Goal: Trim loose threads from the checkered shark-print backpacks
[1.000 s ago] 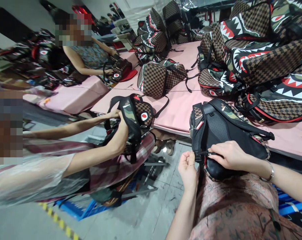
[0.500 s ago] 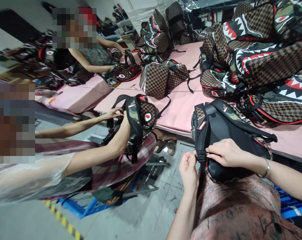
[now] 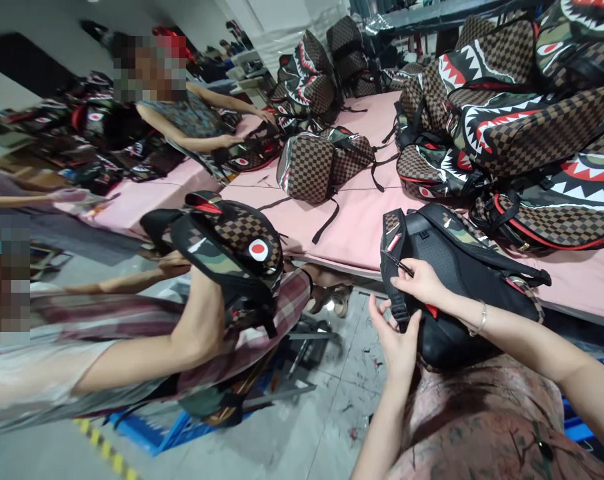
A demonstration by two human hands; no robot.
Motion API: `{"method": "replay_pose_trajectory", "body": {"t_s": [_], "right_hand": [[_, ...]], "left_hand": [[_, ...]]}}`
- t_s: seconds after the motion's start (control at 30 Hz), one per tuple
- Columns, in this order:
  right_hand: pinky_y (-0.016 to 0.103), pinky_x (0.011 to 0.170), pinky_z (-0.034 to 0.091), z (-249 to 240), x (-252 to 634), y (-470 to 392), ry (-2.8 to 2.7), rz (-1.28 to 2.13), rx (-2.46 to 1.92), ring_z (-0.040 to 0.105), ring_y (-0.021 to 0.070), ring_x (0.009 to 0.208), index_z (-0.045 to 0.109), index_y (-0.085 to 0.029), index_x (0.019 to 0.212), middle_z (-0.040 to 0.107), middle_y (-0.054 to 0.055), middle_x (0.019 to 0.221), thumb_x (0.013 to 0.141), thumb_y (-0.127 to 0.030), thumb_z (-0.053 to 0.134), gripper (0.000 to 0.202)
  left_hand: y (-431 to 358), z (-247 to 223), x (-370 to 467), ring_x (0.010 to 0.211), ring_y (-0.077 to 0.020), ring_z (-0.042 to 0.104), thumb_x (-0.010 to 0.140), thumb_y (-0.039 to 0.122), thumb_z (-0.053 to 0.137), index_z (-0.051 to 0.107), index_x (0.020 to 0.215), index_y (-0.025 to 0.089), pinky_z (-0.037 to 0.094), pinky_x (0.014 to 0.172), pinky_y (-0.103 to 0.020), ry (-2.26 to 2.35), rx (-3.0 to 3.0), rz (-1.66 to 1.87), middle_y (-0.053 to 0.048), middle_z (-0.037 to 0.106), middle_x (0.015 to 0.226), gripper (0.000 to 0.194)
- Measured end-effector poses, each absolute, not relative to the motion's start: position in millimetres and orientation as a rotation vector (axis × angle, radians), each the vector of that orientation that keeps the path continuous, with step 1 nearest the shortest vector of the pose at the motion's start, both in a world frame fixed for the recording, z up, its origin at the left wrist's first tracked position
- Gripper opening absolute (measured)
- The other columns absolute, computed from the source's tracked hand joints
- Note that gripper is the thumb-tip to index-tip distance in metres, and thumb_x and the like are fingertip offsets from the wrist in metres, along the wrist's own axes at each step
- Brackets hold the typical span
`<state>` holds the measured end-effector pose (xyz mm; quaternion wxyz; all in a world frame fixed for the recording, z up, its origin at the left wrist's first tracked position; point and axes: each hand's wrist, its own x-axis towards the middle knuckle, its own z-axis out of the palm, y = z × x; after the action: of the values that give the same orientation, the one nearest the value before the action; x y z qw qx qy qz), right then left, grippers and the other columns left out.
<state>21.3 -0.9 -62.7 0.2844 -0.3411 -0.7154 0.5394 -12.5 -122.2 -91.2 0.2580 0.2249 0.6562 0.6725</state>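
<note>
A black backpack with camouflage and checked trim leans from the table edge onto my lap, its padded back facing up. My left hand is closed around the lower part of its shoulder strap, thumb on one side and fingers on the other. Just above, my right hand grips a slim dark pointed tool, whose tip lies across the upper strap. Something red shows under that hand; I cannot tell whether it belongs to the tool.
Checked shark-face backpacks are piled at the right of the pink table. Another backpack lies mid-table with loose straps. At my left, a seated co-worker handles a backpack; a second person works farther back. Blue metal frames stand low.
My right hand has moved up the strap from its lower end, and the dark tool now shows. My left hand has turned, gripping the strap. The co-worker's backpack has shifted left.
</note>
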Motion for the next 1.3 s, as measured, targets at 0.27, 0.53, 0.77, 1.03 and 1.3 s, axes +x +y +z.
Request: {"method": "replay_pose_trajectory", "body": {"t_s": [0.27, 0.53, 0.77, 1.03, 1.3], "right_hand": [[0.02, 0.049, 0.028, -50, 18, 5, -2.18, 1.278, -0.927, 0.04, 0.0076, 0.049, 0.043, -0.018, 0.057, 0.043, -0.007, 0.051, 0.07, -0.029, 0.055, 0.021], [0.027, 0.066, 0.04, -83, 52, 2, -2.134, 1.099, -0.822, 0.05, 0.0136, 0.068, 0.048, -0.02, 0.091, 0.055, -0.001, 0.077, 0.084, -0.032, 0.047, 0.014], [0.033, 0.076, 0.044, -108, 64, -10, -2.345, 0.788, -0.501, 0.053, 0.0197, 0.087, 0.054, -0.017, 0.091, 0.058, 0.009, 0.09, 0.084, -0.019, 0.046, 0.01], [0.035, 0.076, 0.044, -108, 56, -10, -2.382, 0.693, -0.457, 0.053, 0.0203, 0.085, 0.055, -0.016, 0.084, 0.059, 0.009, 0.086, 0.086, -0.02, 0.044, 0.012], [0.034, 0.075, 0.044, -104, 57, -16, -2.352, 0.707, -0.463, 0.053, 0.0201, 0.085, 0.056, -0.017, 0.086, 0.059, 0.008, 0.086, 0.085, -0.019, 0.045, 0.011]], "left_hand": [[-128, -94, -24, 0.094, -0.0189, 0.059, 0.07, 0.032, 0.066, 0.064, 0.099, 0.016, 0.04, 0.091, -0.033, 1.835, 0.594, 1.735, -0.009, 0.065, 0.099, 0.034], [-132, -91, -47, 0.092, -0.0271, 0.063, 0.072, 0.024, 0.064, 0.066, 0.086, 0.004, 0.043, 0.091, -0.04, 0.968, -0.111, 1.744, -0.014, 0.07, 0.081, 0.024], [-133, -96, -48, 0.091, -0.0222, 0.064, 0.079, 0.015, 0.055, 0.065, 0.087, 0.006, 0.046, 0.093, -0.034, 0.817, -0.326, 1.768, -0.011, 0.069, 0.083, 0.015], [-134, -99, -45, 0.085, -0.0213, 0.066, 0.08, 0.014, 0.054, 0.065, 0.089, 0.004, 0.047, 0.091, -0.032, 0.811, -0.301, 1.758, -0.012, 0.07, 0.083, 0.017], [-133, -98, -44, 0.08, -0.0204, 0.067, 0.078, 0.013, 0.056, 0.066, 0.083, 0.004, 0.047, 0.091, -0.032, 0.847, -0.294, 1.769, -0.013, 0.07, 0.079, 0.014]]}}
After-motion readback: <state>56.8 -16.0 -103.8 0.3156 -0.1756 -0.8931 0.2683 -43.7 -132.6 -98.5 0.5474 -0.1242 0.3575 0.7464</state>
